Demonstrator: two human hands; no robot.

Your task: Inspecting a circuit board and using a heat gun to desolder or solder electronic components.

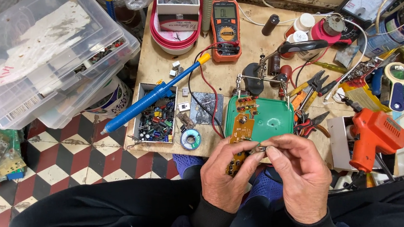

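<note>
Narrow orange circuit board (240, 129) held over green tray (275, 119) at workbench edge. Lower end pinched in closed left hand (227, 174). Small metal part (259, 148) gripped between right hand (301, 175) fingertips, touching board. Blue desoldering pump (154, 95) lying nearby.

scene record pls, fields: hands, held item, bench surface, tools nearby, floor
left hand: left hand grips the lower end of a narrow brown circuit board
right hand: right hand pinches a small metal part at the board's edge
under board: green tray
bench: wooden board crowded with tools
tools nearby: blue desoldering pump, orange multimeter, orange soldering gun, solder spool, pliers
parts: open box of components
floor: red, black and white checked tiles
</note>
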